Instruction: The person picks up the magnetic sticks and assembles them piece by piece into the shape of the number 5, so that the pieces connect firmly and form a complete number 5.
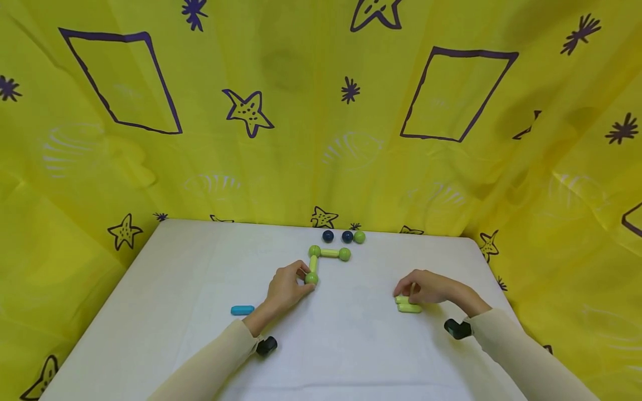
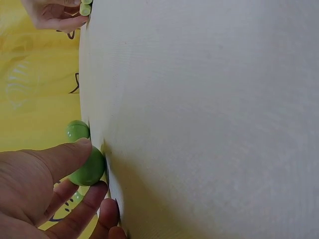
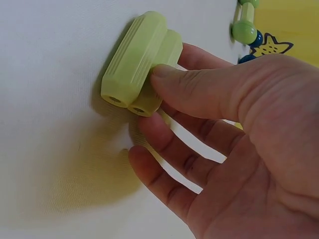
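Observation:
My left hand (image 1: 288,287) pinches a green ball (image 1: 311,278) between thumb and fingers. That ball is the near end of an L-shaped piece: a light green rod (image 1: 313,263) runs from it to a corner ball (image 1: 314,251), and a second rod (image 1: 329,253) leads right to an end ball (image 1: 344,254). To the right, my right hand (image 1: 428,285) pinches a loose light green rod (image 3: 170,50), thumb on its side. Another light green rod (image 3: 134,59) lies right alongside it on the white surface, and both show a hole in the end.
Two dark blue balls (image 1: 328,236) and a loose green ball (image 1: 359,237) sit at the back of the white table (image 1: 190,262). A blue rod (image 1: 243,310) lies left of my left wrist. A yellow patterned curtain (image 1: 301,167) closes off the back and sides.

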A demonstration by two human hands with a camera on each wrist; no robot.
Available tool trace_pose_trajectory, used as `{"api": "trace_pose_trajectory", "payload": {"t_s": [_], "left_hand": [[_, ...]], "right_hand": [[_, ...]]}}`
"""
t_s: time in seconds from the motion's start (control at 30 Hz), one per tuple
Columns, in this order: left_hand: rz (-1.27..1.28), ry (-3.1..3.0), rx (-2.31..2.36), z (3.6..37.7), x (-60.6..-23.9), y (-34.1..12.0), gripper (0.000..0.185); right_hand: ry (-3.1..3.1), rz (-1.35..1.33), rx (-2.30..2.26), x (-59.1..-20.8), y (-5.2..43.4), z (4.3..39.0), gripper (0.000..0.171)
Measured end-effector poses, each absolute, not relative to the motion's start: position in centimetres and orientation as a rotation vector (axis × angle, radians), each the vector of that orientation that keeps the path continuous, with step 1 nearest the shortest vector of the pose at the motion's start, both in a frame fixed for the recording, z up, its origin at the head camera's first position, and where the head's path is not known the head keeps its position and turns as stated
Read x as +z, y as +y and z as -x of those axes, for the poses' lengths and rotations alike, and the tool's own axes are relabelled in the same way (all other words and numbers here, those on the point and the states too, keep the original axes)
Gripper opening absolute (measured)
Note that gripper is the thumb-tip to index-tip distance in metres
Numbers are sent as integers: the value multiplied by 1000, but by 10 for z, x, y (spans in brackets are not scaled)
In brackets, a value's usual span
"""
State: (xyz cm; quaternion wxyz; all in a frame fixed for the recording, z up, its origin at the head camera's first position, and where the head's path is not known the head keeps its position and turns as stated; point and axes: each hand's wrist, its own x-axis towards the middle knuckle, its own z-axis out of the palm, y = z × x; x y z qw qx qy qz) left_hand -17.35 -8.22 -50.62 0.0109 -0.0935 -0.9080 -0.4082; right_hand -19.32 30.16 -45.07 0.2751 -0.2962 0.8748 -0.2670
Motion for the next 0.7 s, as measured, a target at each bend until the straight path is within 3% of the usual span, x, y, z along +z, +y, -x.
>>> {"api": "trace_pose_trajectory", "payload": {"t_s": [0.7], "left_hand": [[319, -2805, -1270, 172, -508, -83, 26]], "right_hand": [[2367, 815, -645, -444, 300, 191, 27]]}}
